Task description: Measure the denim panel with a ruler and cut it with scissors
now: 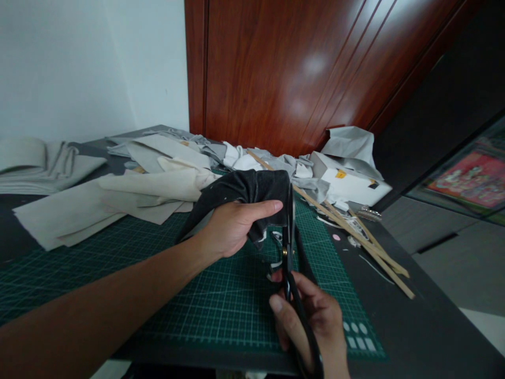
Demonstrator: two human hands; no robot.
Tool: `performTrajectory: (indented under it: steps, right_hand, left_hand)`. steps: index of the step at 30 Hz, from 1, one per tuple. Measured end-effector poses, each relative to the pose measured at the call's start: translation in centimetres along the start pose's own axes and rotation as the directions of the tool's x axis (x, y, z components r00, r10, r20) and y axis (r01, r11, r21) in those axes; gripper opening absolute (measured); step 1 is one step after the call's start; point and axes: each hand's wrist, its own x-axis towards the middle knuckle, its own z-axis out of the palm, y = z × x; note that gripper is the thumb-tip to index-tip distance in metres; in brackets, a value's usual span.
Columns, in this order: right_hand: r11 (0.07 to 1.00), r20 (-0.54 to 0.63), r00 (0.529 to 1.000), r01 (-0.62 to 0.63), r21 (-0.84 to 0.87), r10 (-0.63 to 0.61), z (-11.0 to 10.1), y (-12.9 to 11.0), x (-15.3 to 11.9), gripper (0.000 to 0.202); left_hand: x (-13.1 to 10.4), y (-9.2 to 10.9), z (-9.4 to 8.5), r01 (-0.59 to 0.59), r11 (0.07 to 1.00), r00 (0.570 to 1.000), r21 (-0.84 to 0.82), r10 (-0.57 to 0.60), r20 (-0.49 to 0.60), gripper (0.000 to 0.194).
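Observation:
My left hand [236, 223] is closed on a piece of black leather-like material [244, 184], its thumb lying on top and the other fingers hidden beneath. The material is bunched and raised above a green cutting mat [189, 295]. In my right hand [311, 310] is a pair of black-handled scissors [289, 247], with fingers and thumb around the handles. The blades point away from me and stand at the right edge of the black material. Small black and white offcuts [275, 268] lie on the mat beside the blades, and a dark strip hangs just right of them.
Cream and grey fabric pieces [79, 205] cover the left and back of the table. Wooden sticks [371, 247] lie at the right, near small scraps. A white box [351, 179] stands at the back right, before a reddish-brown wooden panel [276, 68].

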Motion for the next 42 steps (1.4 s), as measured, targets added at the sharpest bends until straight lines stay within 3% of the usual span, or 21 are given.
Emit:
performTrajectory:
  steps: [19,37,42]
  right_hand:
    - [0.992,0.036,0.999,0.022,0.128,-0.027,-0.2,-0.64,0.1,0.044]
    - [1.0,-0.025,0.999,0.023,0.001,-0.023,-0.11,0.0,0.08,0.041]
    - [0.999,-0.024,0.999,0.033,-0.009,-0.033,-0.19,0.15,0.11,0.038]
  left_hand:
    - [-0.33,-0.35,0.05,0.067,0.998,0.995,-0.008,-0.066,0.071,0.017]
    - [-0.23,-0.5,0.1,0.078,0.996,0.992,-0.043,-0.074,0.102,0.013]
    - [-0.2,-0.51,0.19,0.07,0.996,0.996,-0.062,-0.066,0.059,0.013]
